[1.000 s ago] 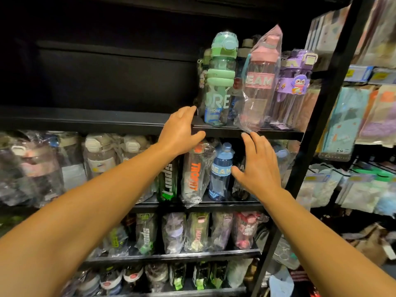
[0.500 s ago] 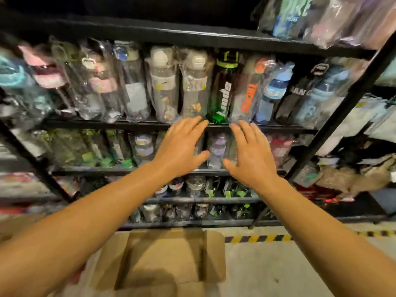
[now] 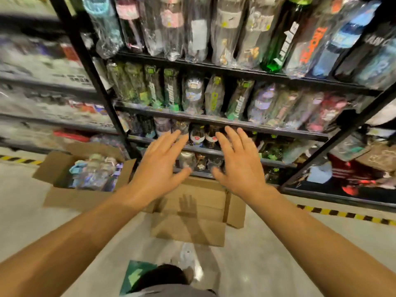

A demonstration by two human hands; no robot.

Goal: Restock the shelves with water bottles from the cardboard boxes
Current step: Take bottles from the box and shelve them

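Both hands empty, reaching down and forward at frame centre. Left hand [image 3: 159, 166] has straight fingers spread apart, thumb out, holding nothing; right hand [image 3: 237, 163] the same, fingers splayed, palm down. Motion blur on both, so fine finger detail is soft.

Task items: plastic-wrapped water bottles sit in an open brown cardboard box [image 3: 55, 168] at left of frame on the floor, flaps folded outward, clear crinkly wrap with blue and purple caps showing [image 3: 94, 170]. Probably left open that way for quick grabbing. A second brown cardboard box [image 3: 192, 213], directly below the hands at centre, looks flattened or empty; a hand shadow falls on its plain matte panel.

The black metal shelf rack [image 3: 214, 121] fills the upper half of the frame, tiers packed with upright bottles in glossy clear sleeves: green, orange and blue ones upper right, dark green-labelled ones in the middle row. Bottles stand label-out, likely for display.

Pale glossy concrete floor [image 3: 278, 243]; yellow-black hazard tape [image 3: 342, 214] at right edge. Green floor marker at bottom centre, partly hidden.

Judgement: hands are heading down toward a box for the next bottle; the left one is the stocked one.
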